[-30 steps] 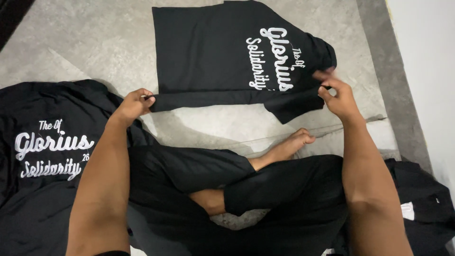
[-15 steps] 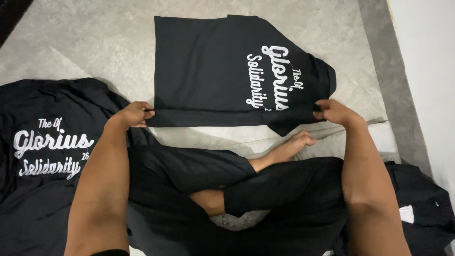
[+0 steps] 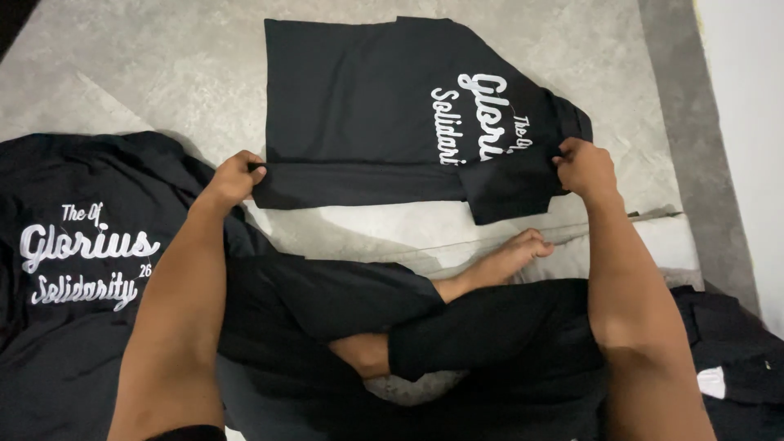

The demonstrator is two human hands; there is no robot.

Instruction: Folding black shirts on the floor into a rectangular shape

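A black t-shirt (image 3: 359, 106) with white script lettering lies flat on the grey floor in front of me. Its near long edge is turned over into a narrow fold (image 3: 359, 184). My left hand (image 3: 233, 178) pinches the left end of that fold. My right hand (image 3: 584, 167) grips the right end, where the sleeve and collar part bunches up and covers some of the lettering. Both hands hold the cloth just off the floor.
A heap of black shirts (image 3: 77, 253) with the same white lettering lies at my left. More black cloth (image 3: 735, 359) sits at the lower right. My crossed legs and bare foot (image 3: 498, 261) rest on a pale cushion (image 3: 661, 245). A white wall (image 3: 747, 122) runs along the right.
Both hands have lifted the near edge of the shirt and turned it farther over the body. The fold now hides part of the lettering, and my right hand has moved up and left.
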